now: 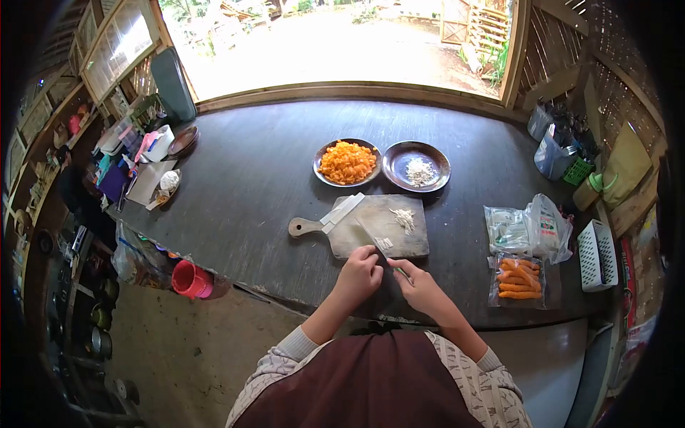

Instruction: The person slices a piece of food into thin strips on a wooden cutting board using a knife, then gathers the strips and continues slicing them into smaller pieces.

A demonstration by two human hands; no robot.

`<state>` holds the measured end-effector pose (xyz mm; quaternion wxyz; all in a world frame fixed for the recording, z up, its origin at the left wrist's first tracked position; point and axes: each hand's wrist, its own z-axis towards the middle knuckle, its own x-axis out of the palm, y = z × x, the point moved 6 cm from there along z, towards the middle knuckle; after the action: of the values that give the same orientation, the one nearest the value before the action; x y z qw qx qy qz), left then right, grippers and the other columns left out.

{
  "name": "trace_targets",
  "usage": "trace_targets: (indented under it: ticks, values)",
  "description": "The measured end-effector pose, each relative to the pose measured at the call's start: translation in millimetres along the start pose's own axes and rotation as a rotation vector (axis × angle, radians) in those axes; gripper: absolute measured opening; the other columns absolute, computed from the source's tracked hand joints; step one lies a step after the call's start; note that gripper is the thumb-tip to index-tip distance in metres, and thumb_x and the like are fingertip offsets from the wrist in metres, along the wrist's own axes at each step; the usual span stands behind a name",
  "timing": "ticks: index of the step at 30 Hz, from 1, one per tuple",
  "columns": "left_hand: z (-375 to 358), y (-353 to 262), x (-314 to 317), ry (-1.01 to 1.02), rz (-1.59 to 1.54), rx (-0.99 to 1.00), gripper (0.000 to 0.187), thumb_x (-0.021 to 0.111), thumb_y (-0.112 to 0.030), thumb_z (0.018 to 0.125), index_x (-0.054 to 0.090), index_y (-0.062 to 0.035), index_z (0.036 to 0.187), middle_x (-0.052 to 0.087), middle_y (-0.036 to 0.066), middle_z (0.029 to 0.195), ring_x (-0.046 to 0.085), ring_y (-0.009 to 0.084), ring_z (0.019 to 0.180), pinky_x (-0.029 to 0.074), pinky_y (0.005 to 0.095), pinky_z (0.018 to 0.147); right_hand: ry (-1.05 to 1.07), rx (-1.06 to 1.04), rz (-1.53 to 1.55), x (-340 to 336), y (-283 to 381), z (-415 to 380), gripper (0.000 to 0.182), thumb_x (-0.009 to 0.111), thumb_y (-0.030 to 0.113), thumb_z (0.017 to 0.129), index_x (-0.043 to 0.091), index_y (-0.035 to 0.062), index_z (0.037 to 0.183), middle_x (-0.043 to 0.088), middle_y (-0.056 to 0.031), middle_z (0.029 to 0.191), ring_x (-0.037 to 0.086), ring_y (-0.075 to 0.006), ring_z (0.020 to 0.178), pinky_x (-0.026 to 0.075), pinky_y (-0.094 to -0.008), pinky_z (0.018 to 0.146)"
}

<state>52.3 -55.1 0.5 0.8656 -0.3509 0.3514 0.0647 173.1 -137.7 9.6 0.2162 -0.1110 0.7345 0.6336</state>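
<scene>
A wooden cutting board (349, 242) with a round handle lies near me on the dark table. My right hand (422, 291) is closed around the handle of a knife (372, 235), whose blade points up and left over the board. My left hand (359, 274) is at the board's near edge with its fingers curled; whatever it may hold is hidden. Small white cut pieces (384, 243) lie beside the blade, and a pile of white shreds (404, 220) rests at the board's upper right. A flat whitish strip (343, 212) lies across the board's left side.
Beyond the board stand a plate of orange pieces (347, 163) and a plate with white shreds (419, 172). Bagged carrots (519, 277), plastic packages (510, 230) and a white basket (598, 257) are at right. A red container (191, 279) hangs at the left table edge.
</scene>
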Motion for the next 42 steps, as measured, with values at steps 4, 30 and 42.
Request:
trace_targets:
  ticks: [4,30,42]
  values:
    - [1,-1,0,0.0,0.013,0.01,0.022,0.059,-0.006,0.075,0.064,0.0093,0.09,0.06,0.024,0.107,0.058,0.0372,0.101,0.047,0.0409,0.09,0.055,0.061,0.039,-3,-1,-10,0.03,0.049,0.019,0.096,0.054,0.0143,0.125,0.058,-0.0216,0.07,0.057,-0.0263,0.059,0.046,-0.0362,0.061]
    - [-2,4,0,-0.003,-0.034,-0.013,0.019,0.059,-0.006,0.074,0.064,0.0077,0.086,0.06,0.023,0.107,0.058,0.0364,0.101,0.048,0.0399,0.089,0.115,0.144,0.034,-6,-1,-16,0.032,0.048,0.02,0.096,0.052,0.0167,0.128,0.055,-0.0188,0.065,0.052,-0.0171,0.057,0.045,-0.0341,0.059]
    - [-1,1,-2,0.013,-0.006,0.023,0.018,0.059,-0.005,0.075,0.063,0.0082,0.086,0.059,0.023,0.107,0.058,0.0364,0.101,0.048,0.0399,0.089,0.098,0.131,0.0,-6,6,-15,0.032,0.047,0.021,0.097,0.052,0.0151,0.128,0.057,-0.0155,0.068,0.053,-0.016,0.06,0.046,-0.0317,0.063]
